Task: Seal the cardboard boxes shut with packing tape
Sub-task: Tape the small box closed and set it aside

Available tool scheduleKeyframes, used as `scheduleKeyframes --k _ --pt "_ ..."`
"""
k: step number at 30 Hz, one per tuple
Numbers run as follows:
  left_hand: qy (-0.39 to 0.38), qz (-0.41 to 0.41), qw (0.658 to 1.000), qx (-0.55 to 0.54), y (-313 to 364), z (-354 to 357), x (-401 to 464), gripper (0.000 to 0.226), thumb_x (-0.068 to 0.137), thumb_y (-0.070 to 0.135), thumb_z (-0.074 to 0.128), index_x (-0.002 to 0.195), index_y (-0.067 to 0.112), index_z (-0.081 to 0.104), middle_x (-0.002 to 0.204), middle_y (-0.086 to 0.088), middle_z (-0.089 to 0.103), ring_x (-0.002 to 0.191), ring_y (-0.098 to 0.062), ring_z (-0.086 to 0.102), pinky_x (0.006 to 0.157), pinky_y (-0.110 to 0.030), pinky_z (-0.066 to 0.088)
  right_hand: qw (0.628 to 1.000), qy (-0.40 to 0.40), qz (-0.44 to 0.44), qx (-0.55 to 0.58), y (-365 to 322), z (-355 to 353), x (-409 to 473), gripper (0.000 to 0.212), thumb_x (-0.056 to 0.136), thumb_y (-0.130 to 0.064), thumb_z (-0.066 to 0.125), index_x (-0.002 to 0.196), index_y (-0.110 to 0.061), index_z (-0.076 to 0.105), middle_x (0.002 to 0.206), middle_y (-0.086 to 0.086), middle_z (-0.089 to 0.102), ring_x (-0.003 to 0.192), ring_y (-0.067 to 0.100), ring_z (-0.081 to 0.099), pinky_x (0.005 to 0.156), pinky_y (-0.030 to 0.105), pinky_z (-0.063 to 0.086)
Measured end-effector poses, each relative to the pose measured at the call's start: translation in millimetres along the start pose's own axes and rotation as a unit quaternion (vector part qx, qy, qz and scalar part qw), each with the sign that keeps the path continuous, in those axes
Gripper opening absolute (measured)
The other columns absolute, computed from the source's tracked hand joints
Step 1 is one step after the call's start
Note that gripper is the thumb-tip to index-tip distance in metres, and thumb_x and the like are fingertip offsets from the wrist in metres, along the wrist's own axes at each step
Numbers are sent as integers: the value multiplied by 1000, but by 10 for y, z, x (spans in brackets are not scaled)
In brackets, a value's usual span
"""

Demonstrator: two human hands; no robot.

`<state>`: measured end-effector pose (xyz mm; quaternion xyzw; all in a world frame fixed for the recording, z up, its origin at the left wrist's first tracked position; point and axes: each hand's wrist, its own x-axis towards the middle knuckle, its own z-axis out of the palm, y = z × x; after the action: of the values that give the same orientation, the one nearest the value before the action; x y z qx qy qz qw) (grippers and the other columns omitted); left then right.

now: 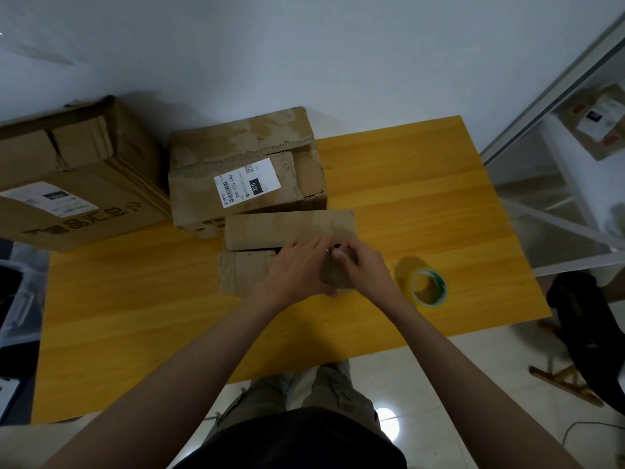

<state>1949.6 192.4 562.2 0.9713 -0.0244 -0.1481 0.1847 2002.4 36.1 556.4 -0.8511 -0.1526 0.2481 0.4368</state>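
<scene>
Both hands press one of three boxes.

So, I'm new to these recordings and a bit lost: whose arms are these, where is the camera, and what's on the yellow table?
The camera sits on a person's head, looking down at their own bare arms. On the yellow table lie a small cardboard box in front of them, a labelled box behind it, and a big box at the left. A roll of tape lies to the right. The left hand rests on the small box; the right hand meets it at the flaps' seam, fingers curled as if pinching something there, likely tape, though that is too small to confirm.
</scene>
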Motion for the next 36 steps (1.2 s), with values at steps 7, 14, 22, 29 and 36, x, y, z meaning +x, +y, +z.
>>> scheduleKeyframes --k 7,14,22,29,36 --pt "14 -20 999 -45 2 21 -44 76 62 65 84 115 24 49 104 12 53 98 -11 51 80 -31 30 992 -124 -33 7 122 -101 -50 58 76 -2 80 123 -20 51 114 0 57 95 17 56 67 29 46" --pt "59 -55 980 -182 -121 -47 -48 32 78 39 82 97 25 60 93 10 57 88 -12 54 73 -32 45 987 -150 -50 41 222 -151 -79 47 91 2 61 127 -25 47 117 -2 52 96 14 55 68 27 47" --pt "23 -105 946 -306 -142 -192 52 11 84 29 80 78 23 73 78 10 64 76 -3 53 66 -23 37 998 -31 38 47 66 5 44 19 85 -23 79 92 -8 69 94 10 70 89 25 65 71 44 53" --pt "24 -103 942 -317 -130 -228 78 6 84 29 80 84 23 80 77 14 67 76 -2 56 68 -22 43 981 -84 67 161 117 -86 12 12 86 -24 79 92 -15 73 96 4 74 93 19 70 73 36 59" --pt "9 -86 940 -331 -89 -200 111 14 86 23 79 75 16 73 70 8 63 67 -2 49 62 -22 36 975 -115 84 172 89 -103 2 11 80 -16 83 88 -16 76 90 5 76 88 21 72 70 34 57"
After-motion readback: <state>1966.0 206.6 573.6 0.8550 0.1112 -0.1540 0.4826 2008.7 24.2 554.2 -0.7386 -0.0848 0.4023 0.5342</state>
